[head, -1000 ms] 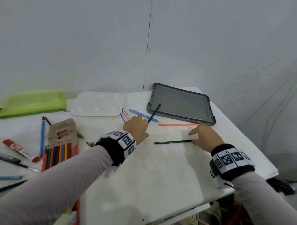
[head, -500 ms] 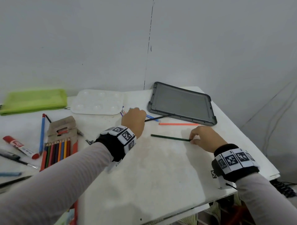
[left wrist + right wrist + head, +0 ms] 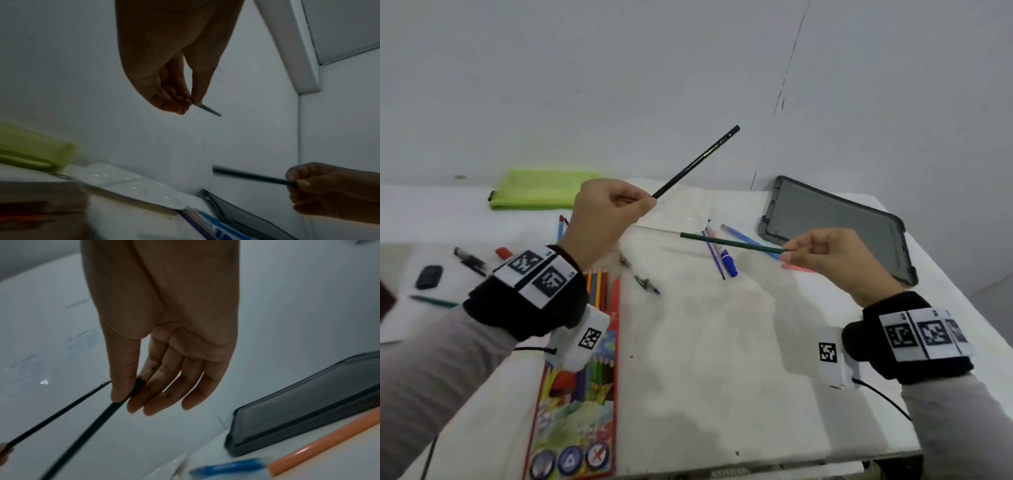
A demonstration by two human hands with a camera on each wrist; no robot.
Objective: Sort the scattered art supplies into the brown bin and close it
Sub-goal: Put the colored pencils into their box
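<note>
Hands [image 3: 606,219] [image 3: 825,257] raised, each pinching a pencil [image 3: 697,161] [image 3: 732,243]

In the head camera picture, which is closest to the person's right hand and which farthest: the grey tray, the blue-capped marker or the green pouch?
From the right hand, nearest first:
1. Grey tray, just behind the hand, on the table's right side.
2. Blue-capped marker, on the table to the hand's left.
3. Green pouch, far left, by the wall.
</note>
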